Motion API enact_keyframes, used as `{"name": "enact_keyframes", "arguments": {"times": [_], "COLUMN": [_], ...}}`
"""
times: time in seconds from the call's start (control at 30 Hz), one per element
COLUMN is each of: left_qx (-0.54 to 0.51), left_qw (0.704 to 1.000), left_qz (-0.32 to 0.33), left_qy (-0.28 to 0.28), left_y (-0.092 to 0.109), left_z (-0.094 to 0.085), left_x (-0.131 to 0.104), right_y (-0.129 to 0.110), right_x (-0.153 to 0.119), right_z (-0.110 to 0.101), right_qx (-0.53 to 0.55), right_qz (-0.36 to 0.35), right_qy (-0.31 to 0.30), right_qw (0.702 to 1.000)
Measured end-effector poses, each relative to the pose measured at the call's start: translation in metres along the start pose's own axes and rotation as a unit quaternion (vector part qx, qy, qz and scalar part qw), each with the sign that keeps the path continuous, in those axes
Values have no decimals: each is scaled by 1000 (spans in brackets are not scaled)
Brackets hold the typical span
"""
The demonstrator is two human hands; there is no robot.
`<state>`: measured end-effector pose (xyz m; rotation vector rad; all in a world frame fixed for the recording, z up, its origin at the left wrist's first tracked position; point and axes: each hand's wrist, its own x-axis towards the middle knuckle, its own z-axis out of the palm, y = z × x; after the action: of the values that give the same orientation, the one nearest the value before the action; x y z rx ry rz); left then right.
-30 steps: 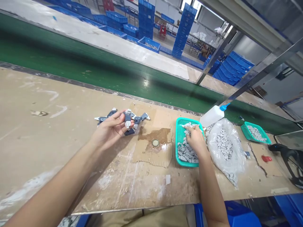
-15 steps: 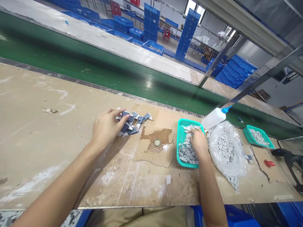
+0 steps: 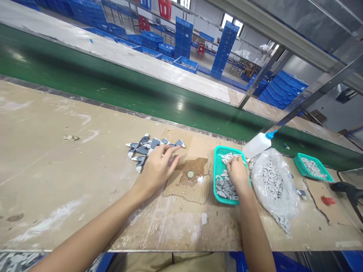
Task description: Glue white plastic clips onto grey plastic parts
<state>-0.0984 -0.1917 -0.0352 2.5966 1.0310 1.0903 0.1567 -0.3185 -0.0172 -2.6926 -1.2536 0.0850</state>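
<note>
My left hand (image 3: 160,164) hovers by the right side of a pile of dark-grey and white plastic parts (image 3: 140,149), fingers stretched out and apart with nothing seen between them. Beside it on the table lies a torn cardboard piece (image 3: 184,192) with a brown stained patch and a small round cap (image 3: 190,174). My right hand (image 3: 238,172) reaches into a green basket (image 3: 215,177) of small light-grey pieces (image 3: 225,187). Its fingers are pinched together at the pieces; whatever they hold is hidden.
A white bottle with a blue nozzle (image 3: 257,145) leans behind the basket. To the right lie a clear bag of small pieces (image 3: 272,181), another green basket (image 3: 312,167) and a red scrap (image 3: 328,200). A green belt (image 3: 170,100) runs along the table's far edge.
My left hand has moved right, away from the dark-grey parts it was gripping, and its fingers have opened. My right hand stays in the basket, its fingers drawn closer together. The view has shifted slightly.
</note>
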Motion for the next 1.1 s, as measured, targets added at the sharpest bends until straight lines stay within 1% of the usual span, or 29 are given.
{"name": "enact_keyframes", "arguments": {"times": [0.07, 0.2, 0.27, 0.3, 0.33, 0.37, 0.4, 0.43, 0.5, 0.53, 0.57, 0.6, 0.67, 0.73, 0.77, 0.83, 0.9, 0.93, 1.03, 1.1], "left_qx": [-36, -130, -198, -238, -284, -338, -399, -460, -567, -602, -625, -637, -647, -650, -645, -617, -582, -570, -555, -552], "left_qw": [999, 991, 978, 967, 950, 927, 896, 858, 776, 744, 723, 713, 709, 709, 716, 746, 778, 786, 790, 791], "left_qz": [13, -15, -39, -54, -71, -90, -108, -125, -150, -156, -157, -155, -156, -167, -173, -174, -178, -185, -209, -212], "left_qy": [-19, -28, -53, -76, -104, -134, -164, -190, -232, -243, -249, -249, -234, -216, -205, -178, -156, -152, -158, -160], "left_y": [6, 14, 16, 18, 20, 22, 25, 27, 32, 34, 35, 36, 35, 33, 32, 30, 29, 29, 31, 31], "left_z": [1, -1, -3, -4, -4, -4, -4, -4, -3, -3, -2, -1, 1, 4, 5, 6, 5, 5, 5, 8], "left_x": [-4, -6, -6, -5, -5, -5, -5, -6, -8, -9, -10, -11, -11, -11, -10, -9, -8, -8, -10, -11], "right_y": [1, 3, 2, -1, -4, -8, -14, -19, -32, -37, -42, -47, -53, -56, -56, -57, -58, -58, -59, -58], "right_x": [0, 0, -2, -3, -6, -9, -14, -19, -29, -33, -38, -41, -45, -47, -47, -46, -45, -45, -47, -49], "right_z": [1, -5, -9, -11, -13, -14, -15, -15, -14, -13, -12, -10, -7, -4, -3, -1, 0, 1, 3, 5], "right_qx": [27, 116, 177, 205, 238, 283, 338, 399, 504, 537, 552, 560, 566, 564, 562, 563, 567, 569, 560, 540], "right_qz": [-7, -23, -38, -51, -69, -92, -113, -130, -144, -143, -142, -142, -150, -158, -161, -159, -153, -150, -143, -150], "right_qy": [12, 65, 76, 72, 55, 22, -22, -76, -194, -244, -281, -310, -345, -348, -339, -300, -267, -260, -255, -237], "right_qw": [1000, 991, 980, 975, 967, 954, 934, 905, 829, 795, 772, 755, 733, 732, 737, 754, 764, 766, 775, 793]}}
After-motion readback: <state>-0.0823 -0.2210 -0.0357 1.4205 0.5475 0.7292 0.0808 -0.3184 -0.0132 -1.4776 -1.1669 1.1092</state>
